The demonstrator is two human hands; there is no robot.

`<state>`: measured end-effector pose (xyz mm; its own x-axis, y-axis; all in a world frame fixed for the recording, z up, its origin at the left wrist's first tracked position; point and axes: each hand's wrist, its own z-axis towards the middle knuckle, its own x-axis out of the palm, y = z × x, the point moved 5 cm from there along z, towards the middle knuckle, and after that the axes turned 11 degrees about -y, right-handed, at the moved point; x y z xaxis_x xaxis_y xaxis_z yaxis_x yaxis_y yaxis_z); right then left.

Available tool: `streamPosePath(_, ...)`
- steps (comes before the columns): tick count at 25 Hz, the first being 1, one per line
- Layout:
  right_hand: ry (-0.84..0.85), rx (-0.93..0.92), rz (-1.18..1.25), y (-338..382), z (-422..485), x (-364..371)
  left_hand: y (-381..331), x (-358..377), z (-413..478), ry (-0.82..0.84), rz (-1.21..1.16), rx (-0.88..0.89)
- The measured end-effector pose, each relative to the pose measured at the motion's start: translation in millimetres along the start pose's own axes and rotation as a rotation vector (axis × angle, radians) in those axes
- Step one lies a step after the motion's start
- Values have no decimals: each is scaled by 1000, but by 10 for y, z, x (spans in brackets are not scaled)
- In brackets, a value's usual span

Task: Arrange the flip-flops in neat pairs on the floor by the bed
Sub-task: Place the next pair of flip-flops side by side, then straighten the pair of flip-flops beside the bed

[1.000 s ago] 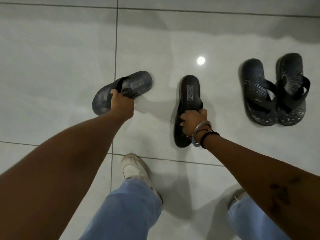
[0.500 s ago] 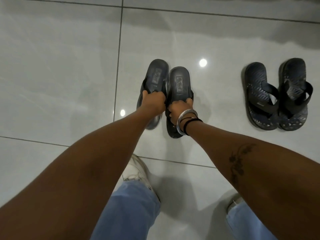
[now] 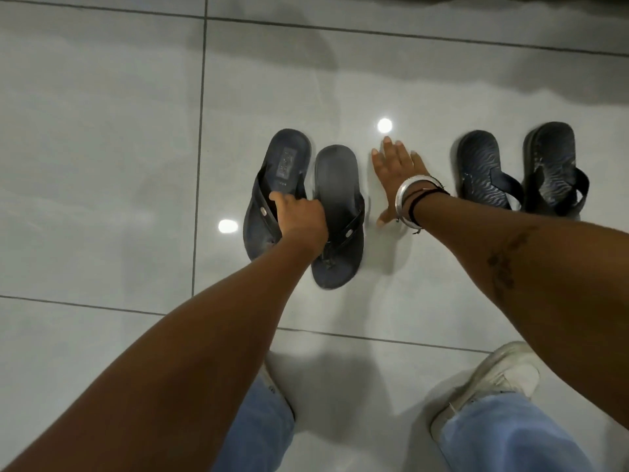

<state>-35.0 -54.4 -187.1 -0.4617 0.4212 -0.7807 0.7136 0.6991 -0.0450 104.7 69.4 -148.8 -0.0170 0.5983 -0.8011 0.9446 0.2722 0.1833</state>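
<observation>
A glossy pale grey tiled floor [image 3: 102, 148] crossed by dark grout lines is seen from above, with two ceiling lights mirrored in it. The straps of the left flip-flop [image 3: 272, 189] of a dark pair are gripped by the left hand [image 3: 299, 221], fingers curled around them. Its mate, the second flip-flop [image 3: 335, 185], is laid just beside it, edges touching, on the same tile. The right hand [image 3: 394, 165] is spread open with nothing held, between this pair and another patterned pair [image 3: 517, 168] set further right. White sneakers [image 3: 493, 379] and light blue jeans [image 3: 503, 434] are seen at the lower edge.
</observation>
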Motion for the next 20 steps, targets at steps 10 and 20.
streamPosePath(10,84,177,150,211,112,145,776,-284,409,-147,-105,-227)
streamPosePath(20,82,169,164,327,122,291,2197,-855,1497,-293,-219,-493)
